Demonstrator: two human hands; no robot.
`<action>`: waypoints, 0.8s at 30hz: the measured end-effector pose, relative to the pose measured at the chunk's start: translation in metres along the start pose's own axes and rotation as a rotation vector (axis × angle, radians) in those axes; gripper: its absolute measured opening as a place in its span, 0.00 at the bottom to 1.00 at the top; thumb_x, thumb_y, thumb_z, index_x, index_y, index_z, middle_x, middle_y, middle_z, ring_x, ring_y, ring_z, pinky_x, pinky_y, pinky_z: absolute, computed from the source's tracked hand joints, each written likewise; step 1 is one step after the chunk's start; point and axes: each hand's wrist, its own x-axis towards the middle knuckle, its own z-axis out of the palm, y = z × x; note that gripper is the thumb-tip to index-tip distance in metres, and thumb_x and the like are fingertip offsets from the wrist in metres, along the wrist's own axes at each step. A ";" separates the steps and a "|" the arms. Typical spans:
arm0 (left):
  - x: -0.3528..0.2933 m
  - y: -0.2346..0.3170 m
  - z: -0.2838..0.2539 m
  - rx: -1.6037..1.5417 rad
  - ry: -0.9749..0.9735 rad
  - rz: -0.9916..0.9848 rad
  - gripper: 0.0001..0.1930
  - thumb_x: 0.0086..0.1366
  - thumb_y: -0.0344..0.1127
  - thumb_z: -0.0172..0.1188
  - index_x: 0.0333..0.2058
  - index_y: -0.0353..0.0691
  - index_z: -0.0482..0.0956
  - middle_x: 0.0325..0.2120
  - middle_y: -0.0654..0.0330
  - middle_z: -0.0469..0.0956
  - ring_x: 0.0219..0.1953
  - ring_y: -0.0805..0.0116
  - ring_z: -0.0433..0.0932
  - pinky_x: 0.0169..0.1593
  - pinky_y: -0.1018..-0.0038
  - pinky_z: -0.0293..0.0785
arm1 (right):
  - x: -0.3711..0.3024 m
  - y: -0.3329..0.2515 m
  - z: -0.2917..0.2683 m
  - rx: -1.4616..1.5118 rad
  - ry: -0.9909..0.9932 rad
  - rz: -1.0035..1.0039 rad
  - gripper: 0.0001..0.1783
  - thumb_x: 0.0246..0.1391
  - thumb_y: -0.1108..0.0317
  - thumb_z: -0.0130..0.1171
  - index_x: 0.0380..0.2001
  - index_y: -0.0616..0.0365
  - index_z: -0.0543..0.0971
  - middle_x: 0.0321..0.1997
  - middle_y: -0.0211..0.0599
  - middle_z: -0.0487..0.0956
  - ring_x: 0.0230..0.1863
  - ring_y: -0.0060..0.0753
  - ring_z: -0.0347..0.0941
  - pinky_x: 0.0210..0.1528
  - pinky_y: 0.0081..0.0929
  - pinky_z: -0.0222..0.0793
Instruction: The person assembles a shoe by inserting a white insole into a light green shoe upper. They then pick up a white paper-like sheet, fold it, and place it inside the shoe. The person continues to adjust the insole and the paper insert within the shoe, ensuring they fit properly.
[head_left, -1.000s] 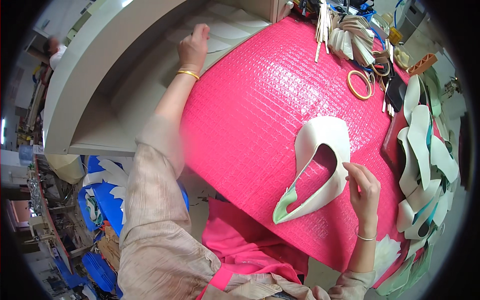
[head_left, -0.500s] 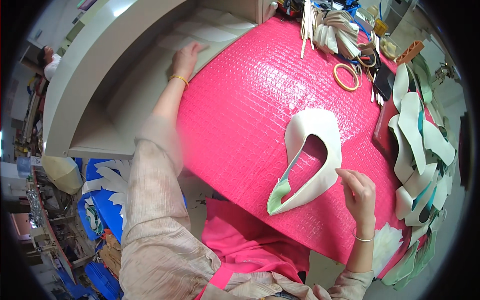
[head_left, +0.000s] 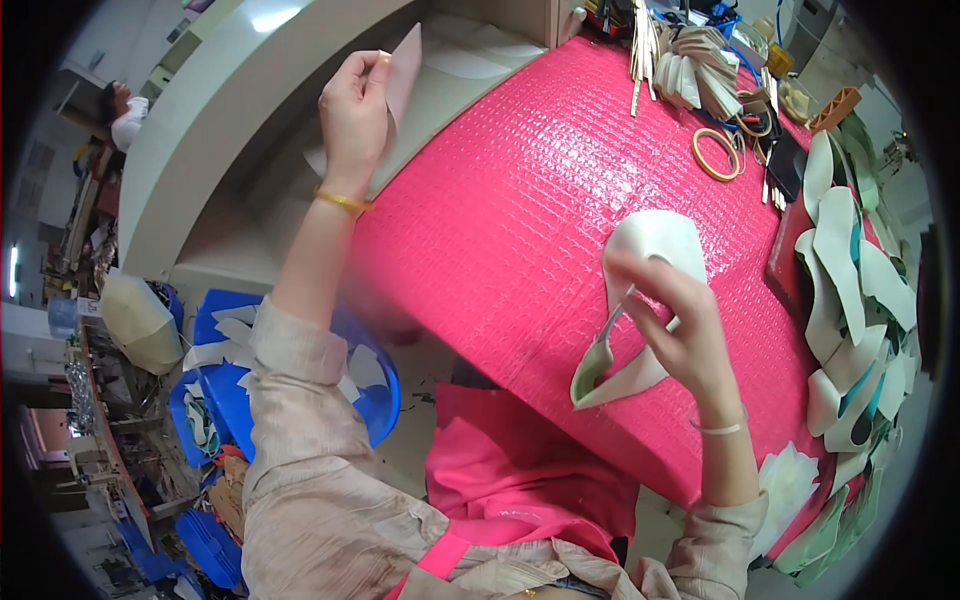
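My left hand [head_left: 356, 112] is raised over the beige compartment at the far left of the table. Its thumb and fingers pinch a thin, pale sheet piece [head_left: 403, 75] that stands up on edge. On the pink table lies a white shoe upper [head_left: 655, 230] with a pale green lining at its pointed near end. Over the upper's opening is my right hand [head_left: 685, 320], slightly blurred. Its fingers reach leftward, and a gap shows between them and the thumb. The hand hides part of the upper; whether the fingertips touch it is unclear.
Pale sheets [head_left: 480, 50] lie in the compartment [head_left: 225, 240]. Tape rolls [head_left: 716, 155], strip bundles [head_left: 690, 65] and a dark phone-like object [head_left: 787, 168] are at the back right. Stacked white and green uppers [head_left: 840, 260] line the right edge. Blue bins [head_left: 375, 400] with scraps stand at lower left.
My left hand has lifted the pale sheet piece from the compartment. My right hand has moved up and left, from beside the shoe upper to over it. The whole view has shifted slightly.
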 end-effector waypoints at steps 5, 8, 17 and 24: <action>-0.026 0.119 -0.058 -0.333 -0.414 -0.224 0.11 0.63 0.38 0.52 0.35 0.35 0.73 0.23 0.66 0.75 0.24 0.81 0.75 0.30 0.84 0.73 | 0.055 -0.023 0.037 0.251 0.028 -0.059 0.53 0.37 0.60 0.66 0.62 0.57 0.46 0.63 0.45 0.56 0.65 0.38 0.49 0.64 0.36 0.43; -0.036 0.168 -0.077 -0.307 -0.564 -0.224 0.11 0.63 0.39 0.51 0.37 0.37 0.72 0.24 0.68 0.74 0.24 0.84 0.75 0.26 0.88 0.71 | 0.055 -0.043 0.057 0.857 -0.256 -0.011 0.59 0.31 0.54 0.69 0.63 0.55 0.45 0.62 0.47 0.56 0.65 0.39 0.49 0.64 0.39 0.43; -0.077 0.230 -0.009 -0.721 -0.989 -0.418 0.14 0.64 0.43 0.49 0.37 0.36 0.72 0.27 0.61 0.76 0.27 0.73 0.77 0.34 0.79 0.74 | -0.091 -0.101 0.041 1.050 0.373 0.139 0.26 0.50 0.78 0.52 0.53 0.65 0.60 0.47 0.45 0.71 0.46 0.41 0.71 0.50 0.38 0.69; -0.186 0.155 0.035 0.572 -0.959 0.821 0.30 0.51 0.45 0.60 0.50 0.34 0.66 0.47 0.52 0.69 0.58 0.60 0.60 0.61 0.59 0.53 | -0.223 -0.058 -0.052 0.743 0.736 0.328 0.22 0.51 0.77 0.51 0.50 0.66 0.63 0.42 0.45 0.73 0.42 0.39 0.73 0.43 0.38 0.74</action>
